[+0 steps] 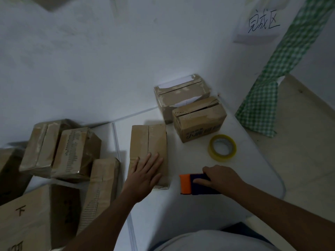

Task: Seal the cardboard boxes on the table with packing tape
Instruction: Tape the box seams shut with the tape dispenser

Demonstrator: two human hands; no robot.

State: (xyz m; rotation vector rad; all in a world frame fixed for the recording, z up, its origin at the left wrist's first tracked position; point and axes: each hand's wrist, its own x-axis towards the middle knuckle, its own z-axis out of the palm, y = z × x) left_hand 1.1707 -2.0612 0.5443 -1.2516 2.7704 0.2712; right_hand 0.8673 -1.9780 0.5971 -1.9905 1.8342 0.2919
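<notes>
A long cardboard box lies on the white table in front of me, its top seam running lengthwise. My left hand rests flat on its near end, fingers straight. To the right, my right hand grips a blue and orange tool lying on the table. A yellowish roll of packing tape lies flat beyond that hand. Two more boxes stand at the back: one with printed text, and one by the wall with white paper showing.
Several cardboard boxes are piled at the left, a large one nearest me. A handwritten paper sign hangs on the wall. Green checked cloth hangs at the right, past the table's rounded edge.
</notes>
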